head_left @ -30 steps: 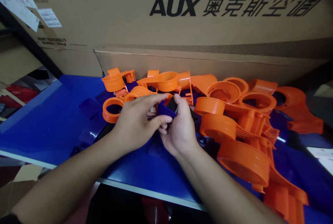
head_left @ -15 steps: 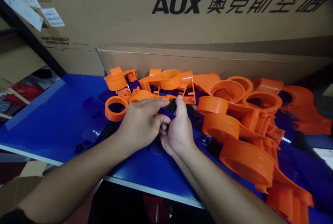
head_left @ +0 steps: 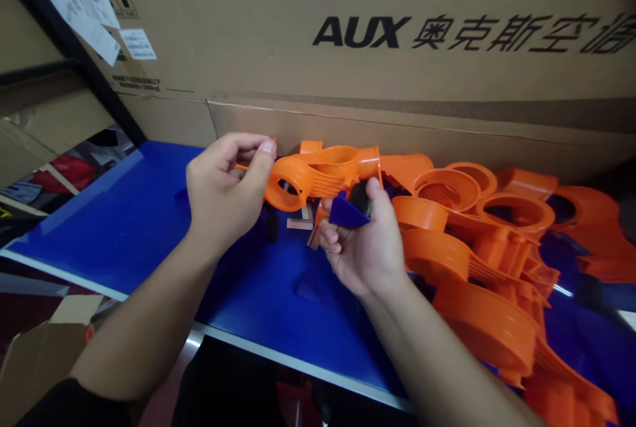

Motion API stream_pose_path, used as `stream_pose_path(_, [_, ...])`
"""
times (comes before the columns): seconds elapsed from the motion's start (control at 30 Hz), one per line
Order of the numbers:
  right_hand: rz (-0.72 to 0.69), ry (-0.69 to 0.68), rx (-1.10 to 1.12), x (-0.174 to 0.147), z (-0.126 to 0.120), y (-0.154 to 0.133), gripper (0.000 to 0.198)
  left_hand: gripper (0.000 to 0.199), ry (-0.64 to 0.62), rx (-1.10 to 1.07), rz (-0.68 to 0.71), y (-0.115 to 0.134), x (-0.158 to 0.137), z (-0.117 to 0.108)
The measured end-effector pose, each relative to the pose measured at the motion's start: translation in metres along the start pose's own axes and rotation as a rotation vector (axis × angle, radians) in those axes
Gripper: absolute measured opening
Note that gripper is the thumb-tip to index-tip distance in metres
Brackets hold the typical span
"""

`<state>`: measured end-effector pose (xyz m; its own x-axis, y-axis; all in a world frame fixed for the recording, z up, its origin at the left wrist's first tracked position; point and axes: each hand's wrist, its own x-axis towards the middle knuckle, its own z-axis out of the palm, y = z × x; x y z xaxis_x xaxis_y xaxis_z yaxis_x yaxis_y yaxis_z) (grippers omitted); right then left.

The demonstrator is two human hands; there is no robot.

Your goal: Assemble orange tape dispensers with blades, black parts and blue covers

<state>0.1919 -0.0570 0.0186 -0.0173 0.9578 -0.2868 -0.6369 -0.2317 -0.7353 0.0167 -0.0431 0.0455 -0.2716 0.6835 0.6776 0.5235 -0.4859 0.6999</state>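
Note:
My right hand [head_left: 375, 248] is closed around a dark blue, flat pointed piece [head_left: 346, 212] with a black part [head_left: 362, 195] beside it; the fingers cover the rest. My left hand [head_left: 223, 195] is raised to the left, thumb and fingertips pinched together. Whatever lies in that pinch is hidden or too small to name. Between and behind the hands lies an orange plastic tape dispenser [head_left: 288, 183] with a round ring. Below it are a flat metallic-looking piece [head_left: 300, 222] and a small black piece [head_left: 273, 226] on the blue tabletop [head_left: 278, 294].
Several more orange dispensers [head_left: 489, 321] are heaped along the right side and back. A large cardboard box [head_left: 248, 30] stands upright behind the table. An open carton [head_left: 44, 354] sits below the front edge at left, beside a black frame post [head_left: 94, 83].
My hands have moved apart: the left went up and left, away from the blue piece, while the right keeps it. The view has shifted slightly.

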Motion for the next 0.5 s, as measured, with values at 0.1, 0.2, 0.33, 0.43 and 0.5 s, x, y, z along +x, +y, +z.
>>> stream_pose_path(0.1, [-0.04,-0.04,-0.052,0.002,0.002,-0.007,0.058,0.01,-0.102,0.054,-0.02,-0.015,0.019,-0.018])
stream_pose_path(0.2, [-0.13,-0.024,-0.046,0.005,0.002,-0.014,0.049,0.009,-0.451,0.097,-0.065,-0.023,0.032,-0.044])
stream_pose_path(0.33, [-0.173,0.008,-0.023,0.011,-0.001,-0.017,0.05,0.014,-0.934,0.203,-0.034,-0.011,0.027,-0.063])
stream_pose_path(0.43, [-0.215,0.013,-0.029,0.015,-0.004,-0.014,0.046,0.025,-0.963,0.502,0.134,0.008,0.003,-0.061])
stream_pose_path(0.5, [-0.226,0.017,-0.035,0.017,-0.005,-0.012,0.043,0.027,-0.844,0.753,0.191,0.017,-0.018,-0.057])
